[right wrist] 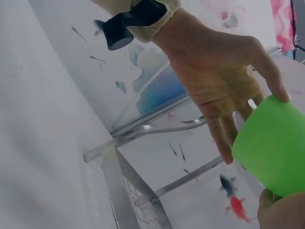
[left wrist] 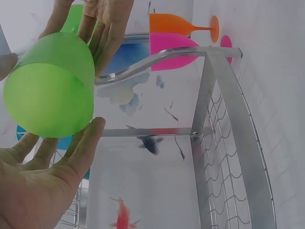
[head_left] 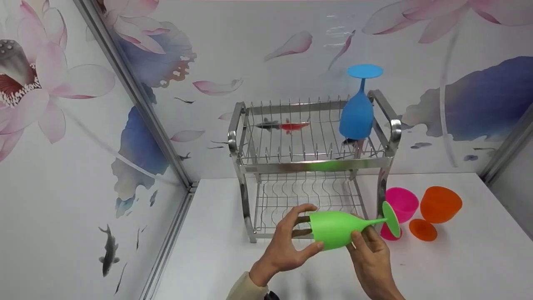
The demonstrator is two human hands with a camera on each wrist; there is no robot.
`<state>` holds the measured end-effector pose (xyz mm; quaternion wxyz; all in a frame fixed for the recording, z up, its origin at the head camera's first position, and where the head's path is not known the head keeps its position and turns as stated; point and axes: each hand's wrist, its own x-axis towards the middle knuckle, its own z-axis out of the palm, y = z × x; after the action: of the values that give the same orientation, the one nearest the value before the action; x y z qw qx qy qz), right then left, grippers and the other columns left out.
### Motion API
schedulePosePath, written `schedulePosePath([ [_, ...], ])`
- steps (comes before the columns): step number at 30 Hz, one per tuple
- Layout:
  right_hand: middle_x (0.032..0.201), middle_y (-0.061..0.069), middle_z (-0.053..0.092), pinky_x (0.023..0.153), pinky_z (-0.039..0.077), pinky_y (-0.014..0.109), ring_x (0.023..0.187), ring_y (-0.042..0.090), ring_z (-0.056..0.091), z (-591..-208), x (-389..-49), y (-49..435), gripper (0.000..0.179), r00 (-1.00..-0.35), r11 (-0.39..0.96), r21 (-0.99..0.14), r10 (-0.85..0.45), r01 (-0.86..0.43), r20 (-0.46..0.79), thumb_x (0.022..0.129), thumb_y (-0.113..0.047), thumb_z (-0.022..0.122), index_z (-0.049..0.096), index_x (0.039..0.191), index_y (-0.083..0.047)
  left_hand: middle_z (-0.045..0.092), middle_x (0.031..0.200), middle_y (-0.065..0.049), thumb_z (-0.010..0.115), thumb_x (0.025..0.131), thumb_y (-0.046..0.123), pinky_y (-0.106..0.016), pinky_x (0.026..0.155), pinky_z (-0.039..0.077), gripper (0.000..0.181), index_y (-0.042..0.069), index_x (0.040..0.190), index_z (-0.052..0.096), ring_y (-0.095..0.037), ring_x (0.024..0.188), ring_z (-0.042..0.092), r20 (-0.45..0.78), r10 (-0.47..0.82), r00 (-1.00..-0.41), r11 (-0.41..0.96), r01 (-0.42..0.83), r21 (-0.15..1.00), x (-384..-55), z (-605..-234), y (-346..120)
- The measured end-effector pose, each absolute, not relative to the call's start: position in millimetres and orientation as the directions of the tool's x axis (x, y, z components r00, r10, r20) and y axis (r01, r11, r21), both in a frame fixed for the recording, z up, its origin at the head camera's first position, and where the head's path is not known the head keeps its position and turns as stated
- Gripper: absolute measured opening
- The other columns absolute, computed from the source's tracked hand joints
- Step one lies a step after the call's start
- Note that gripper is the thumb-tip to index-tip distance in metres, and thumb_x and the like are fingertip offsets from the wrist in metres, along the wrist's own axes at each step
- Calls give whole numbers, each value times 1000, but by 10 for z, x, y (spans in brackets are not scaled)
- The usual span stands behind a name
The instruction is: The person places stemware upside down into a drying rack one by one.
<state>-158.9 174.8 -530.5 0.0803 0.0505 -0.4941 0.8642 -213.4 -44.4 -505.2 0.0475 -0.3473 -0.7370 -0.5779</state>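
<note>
A green plastic goblet [head_left: 335, 229] lies sideways in the air before the rack, its mouth toward the left hand. My right hand [head_left: 372, 254] grips the lower bowl near the stem, thumb in front and fingers behind. Around the mouth, my left hand [head_left: 285, 241] has its fingers spread and fairly straight; its thumb touches the rim, while the index finger stands slightly off it. In the left wrist view the goblet's open mouth [left wrist: 50, 100] faces the camera and looks hollow. The right wrist view shows the left palm [right wrist: 214, 71] beside the green bowl [right wrist: 276, 148].
A two-tier metal dish rack [head_left: 316, 166] stands against the back wall. On its upper tier, at the right, a blue goblet [head_left: 357, 116] sits upside down. Right of the rack, a pink goblet [head_left: 402, 204] and an orange goblet [head_left: 440, 204] stand upright on the white table [head_left: 462, 262].
</note>
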Motion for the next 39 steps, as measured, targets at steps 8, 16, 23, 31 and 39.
schedulePosePath([
  [8, 141, -4, 65, 109, 55, 26, 128, 9, 65, -5081, -1583, 1873, 49, -975, -289, -932, 104, -220, 198, 109, 3, 55, 45, 156, 5, 61, 148, -2, 74, 97, 31, -43, 102, 61, 58, 21, 151, 53, -25, 132, 64, 552, 303, -777, 296, 628, 720, -2292, -5144, -825],
  [16, 142, 5, 68, 101, 58, 24, 128, 9, 68, -4677, -1728, 2042, 50, -952, 84, -949, -23, -305, 304, 101, 1, 71, 58, 149, -7, 66, 131, -7, 84, 93, 18, -45, 88, 64, 53, 8, 139, 60, -24, 116, 67, 651, 18, -759, 562, 546, 621, -2633, -5324, -1345],
  [23, 140, 6, 70, 103, 54, 18, 128, 9, 68, -4314, -1893, 2140, 56, -871, 272, -827, -167, -492, 463, 94, 0, 79, 60, 146, -11, 56, 148, -21, 79, 95, 10, -55, 95, 61, 72, -2, 155, 43, -39, 127, 62, 536, -96, -839, 635, 363, 682, -2800, -5509, -1580],
  [31, 136, 5, 70, 102, 60, 47, 128, 37, 69, -3972, -2030, 2201, 52, -823, 399, -721, -312, -567, 475, 92, -6, 83, 62, 139, -1, 69, 133, -19, 73, 99, 1, -40, 84, 67, 54, -2, 150, 56, -33, 107, 76, 466, -119, -877, 542, 336, 770, -2844, -5611, -1548],
  [39, 138, 5, 68, 99, 60, 57, 130, 38, 68, -3586, -2108, 2243, 54, -779, 429, -653, -409, -624, 475, 91, -5, 84, 61, 140, -6, 75, 119, -16, 75, 95, -4, -30, 75, 67, 45, 0, 140, 66, -31, 92, 80, 514, -131, -848, 563, 363, 743, -2854, -5595, -1521],
])
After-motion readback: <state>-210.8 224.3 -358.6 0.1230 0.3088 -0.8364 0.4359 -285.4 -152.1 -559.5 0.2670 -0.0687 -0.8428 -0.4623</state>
